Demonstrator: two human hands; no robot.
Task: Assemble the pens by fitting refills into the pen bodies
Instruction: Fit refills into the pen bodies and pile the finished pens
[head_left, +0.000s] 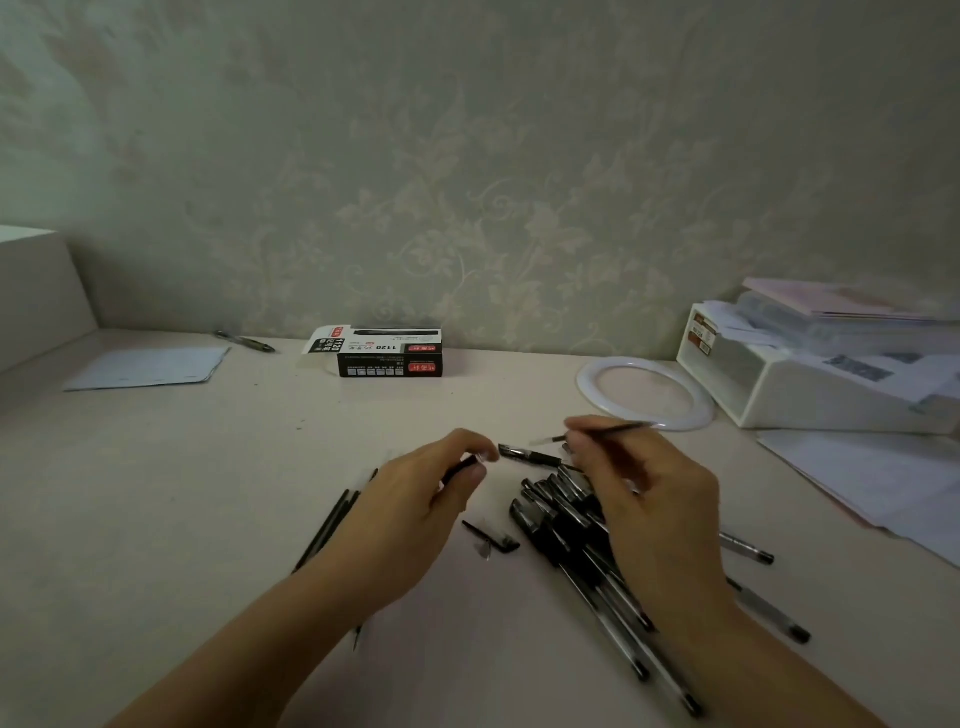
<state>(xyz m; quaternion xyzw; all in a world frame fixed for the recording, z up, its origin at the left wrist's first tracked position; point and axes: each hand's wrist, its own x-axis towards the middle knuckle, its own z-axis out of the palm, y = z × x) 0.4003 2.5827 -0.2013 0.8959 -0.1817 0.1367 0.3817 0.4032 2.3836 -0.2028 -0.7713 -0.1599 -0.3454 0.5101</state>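
Right hand (639, 483) pinching a thin refill (605, 430) at fingertip height, long axis running level, pale tip aimed left toward the left hand (431, 499). Left hand curled round a small dark pen part (462, 464), just left of the refill tip, a short gap between. Heap of pen bodies (582, 540) lying under the right palm, nearer the right hand.
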